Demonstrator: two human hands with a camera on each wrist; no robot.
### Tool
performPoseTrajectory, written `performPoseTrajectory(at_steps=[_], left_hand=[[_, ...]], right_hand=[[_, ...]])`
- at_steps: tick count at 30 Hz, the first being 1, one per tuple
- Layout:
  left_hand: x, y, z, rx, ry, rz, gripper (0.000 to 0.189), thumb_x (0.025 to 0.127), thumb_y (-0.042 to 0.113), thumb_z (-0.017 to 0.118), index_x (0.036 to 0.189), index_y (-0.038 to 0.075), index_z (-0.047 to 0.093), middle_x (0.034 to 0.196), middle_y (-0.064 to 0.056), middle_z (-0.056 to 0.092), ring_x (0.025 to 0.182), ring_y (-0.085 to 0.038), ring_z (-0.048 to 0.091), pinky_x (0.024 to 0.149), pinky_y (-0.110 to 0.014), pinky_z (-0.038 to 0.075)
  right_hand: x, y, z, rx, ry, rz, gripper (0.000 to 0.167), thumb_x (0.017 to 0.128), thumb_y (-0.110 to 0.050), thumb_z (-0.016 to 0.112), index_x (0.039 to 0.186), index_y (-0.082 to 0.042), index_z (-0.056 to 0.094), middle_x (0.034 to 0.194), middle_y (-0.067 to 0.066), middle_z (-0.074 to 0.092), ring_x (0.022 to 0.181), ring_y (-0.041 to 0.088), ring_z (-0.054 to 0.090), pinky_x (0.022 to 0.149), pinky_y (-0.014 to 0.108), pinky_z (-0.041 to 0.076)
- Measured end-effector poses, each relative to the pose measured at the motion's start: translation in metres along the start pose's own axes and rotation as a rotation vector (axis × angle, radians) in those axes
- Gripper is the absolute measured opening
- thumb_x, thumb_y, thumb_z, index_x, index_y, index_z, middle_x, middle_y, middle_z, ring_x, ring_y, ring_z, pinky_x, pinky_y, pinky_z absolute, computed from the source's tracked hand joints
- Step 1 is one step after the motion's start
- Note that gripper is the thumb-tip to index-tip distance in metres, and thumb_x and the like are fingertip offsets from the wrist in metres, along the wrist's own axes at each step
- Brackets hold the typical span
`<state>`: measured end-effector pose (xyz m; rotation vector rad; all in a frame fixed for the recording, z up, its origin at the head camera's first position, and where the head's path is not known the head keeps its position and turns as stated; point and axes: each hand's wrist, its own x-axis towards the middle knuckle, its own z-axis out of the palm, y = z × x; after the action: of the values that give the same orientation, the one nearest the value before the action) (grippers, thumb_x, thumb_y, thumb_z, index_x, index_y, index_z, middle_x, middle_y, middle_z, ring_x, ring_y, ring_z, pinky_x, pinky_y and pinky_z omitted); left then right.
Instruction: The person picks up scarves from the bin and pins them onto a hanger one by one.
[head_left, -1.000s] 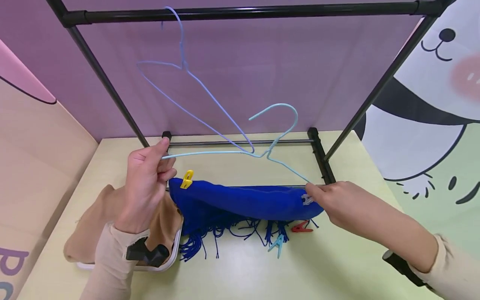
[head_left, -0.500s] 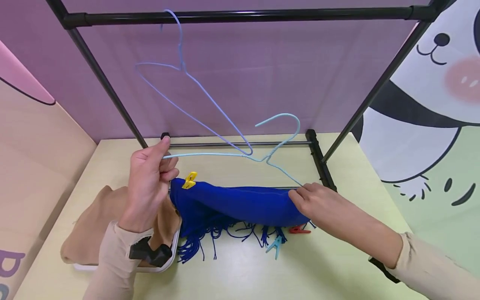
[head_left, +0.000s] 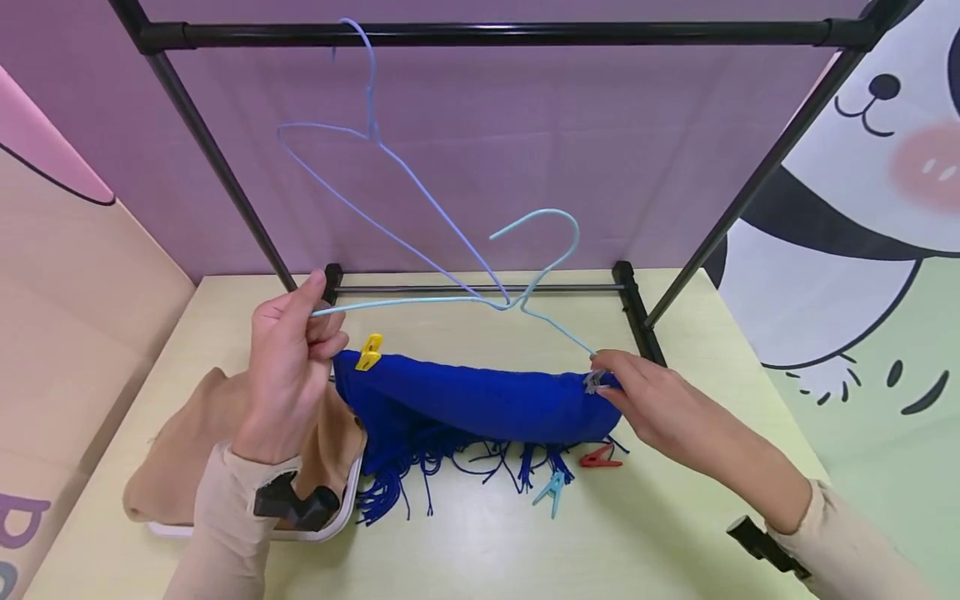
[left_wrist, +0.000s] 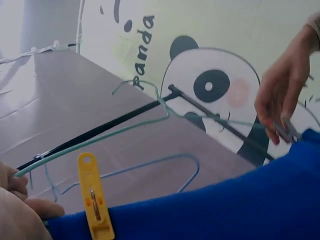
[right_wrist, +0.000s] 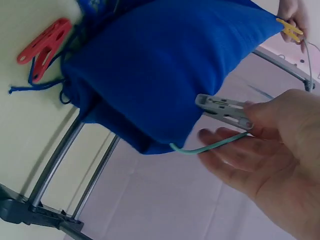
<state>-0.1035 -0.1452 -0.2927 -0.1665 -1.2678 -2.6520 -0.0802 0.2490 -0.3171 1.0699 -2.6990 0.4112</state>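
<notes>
My left hand [head_left: 288, 367] pinches the left end of a light-blue wire hanger [head_left: 405, 302]. A fringed blue scarf [head_left: 465, 404] hangs from the hanger's lower bar, with a yellow clothespin [left_wrist: 95, 200] on its upper edge by the left hand. At the scarf's other upper corner, my right hand [head_left: 660, 400] holds the tail of a grey clothespin [right_wrist: 225, 110] between thumb and fingers. The clothespin's far end bites the scarf's edge. In the right wrist view, the hanger's wire runs from the scarf across these fingers.
A periwinkle hanger [head_left: 427, 196] hangs from the black rack's top bar [head_left: 585, 33], behind the held hanger. Brown cloth [head_left: 187, 454] fills a white tray [head_left: 348, 508] at left. Red [head_left: 600, 457] and light-blue clothespins [head_left: 553, 493] lie near the fringe on the table [head_left: 465, 550].
The right hand moved left over the scarf's corner, covering the grey clothespin, then rose slightly so that it shows again. The left hand keeps its hold with little movement.
</notes>
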Motion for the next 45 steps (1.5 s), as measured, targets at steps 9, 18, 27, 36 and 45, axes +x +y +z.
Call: performPoseTrajectory(at_steps=[9, 18, 27, 36, 45], left_hand=[[0.007, -0.001, -0.013, 0.165, -0.084, 0.051, 0.048, 0.099, 0.017, 0.063, 0.055, 0.002, 0.054, 0.058, -0.002, 0.018, 0.047, -0.014, 0.017, 0.046, -0.025, 0.015], [0.013, -0.007, -0.01, 0.143, -0.033, 0.086, 0.054, 0.1, 0.018, 0.062, 0.052, 0.005, 0.04, 0.057, -0.003, 0.018, 0.045, -0.015, 0.019, 0.046, -0.026, 0.015], [0.02, -0.013, -0.006, 0.071, 0.054, 0.062, 0.053, 0.098, 0.02, 0.065, 0.052, 0.006, 0.041, 0.058, -0.003, 0.018, 0.046, -0.015, 0.021, 0.044, -0.021, 0.019], [0.033, -0.007, -0.003, 0.148, 0.01, 0.126, 0.055, 0.1, 0.017, 0.062, 0.051, 0.005, 0.039, 0.058, -0.002, 0.018, 0.048, -0.016, 0.019, 0.042, -0.02, 0.026], [0.055, 0.01, 0.011, 0.214, -0.003, 0.187, 0.056, 0.1, 0.018, 0.061, 0.051, 0.003, 0.039, 0.056, -0.003, 0.021, 0.052, -0.018, 0.019, 0.045, -0.023, 0.033]], right_hand=[[0.0, 0.007, -0.011, 0.029, 0.08, -0.019, 0.045, 0.082, -0.004, 0.078, 0.122, -0.005, 0.06, 0.117, 0.005, 0.066, 0.105, 0.019, 0.065, 0.085, 0.038, 0.055], [0.0, 0.005, -0.023, 0.295, 0.069, 0.127, 0.057, 0.085, -0.009, 0.079, 0.133, -0.017, 0.051, 0.101, -0.012, 0.061, 0.092, 0.008, 0.06, 0.084, 0.021, 0.047], [0.012, 0.009, -0.038, 0.457, 0.037, 0.154, 0.043, 0.099, -0.004, 0.058, 0.139, -0.019, 0.05, 0.092, -0.006, 0.062, 0.081, 0.011, 0.062, 0.076, 0.021, 0.051], [0.041, 0.014, -0.054, 0.436, 0.145, 0.128, 0.02, 0.102, -0.004, 0.054, 0.113, -0.011, 0.069, 0.093, -0.005, 0.065, 0.075, 0.012, 0.055, 0.064, 0.021, 0.049], [0.081, 0.018, -0.094, 0.489, 0.161, 0.15, 0.018, 0.103, -0.01, 0.053, 0.107, -0.004, 0.069, 0.097, 0.001, 0.067, 0.087, 0.019, 0.056, 0.076, 0.021, 0.048]])
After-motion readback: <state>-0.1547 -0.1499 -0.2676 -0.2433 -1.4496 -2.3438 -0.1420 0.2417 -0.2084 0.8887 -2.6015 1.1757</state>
